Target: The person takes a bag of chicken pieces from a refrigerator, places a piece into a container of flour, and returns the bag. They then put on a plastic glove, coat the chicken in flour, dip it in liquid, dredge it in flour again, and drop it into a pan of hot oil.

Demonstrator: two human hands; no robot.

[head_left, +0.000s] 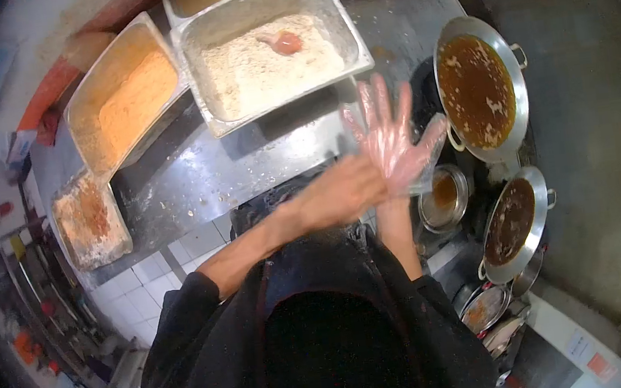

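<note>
A clear plastic glove covers my right hand (395, 145), which is raised with its fingers spread and holds nothing. Across from it, my bare left hand (345, 188) is closed at the glove's cuff, gripping the thin plastic by the wrist. Motion blurs the left fingers a little. Just above both hands stands a metal pan of pale flour (272, 67), in which a reddish piece (286, 42) lies. Further left, a metal pan holds orange powder (136, 103).
Two woks of dark oil, a larger one (478, 92) and a smaller one (514, 222), stand at the right. A round metal bowl (444, 197) is near the gloved hand. A floury tray (91, 221) sits at the steel table's (191, 166) left end.
</note>
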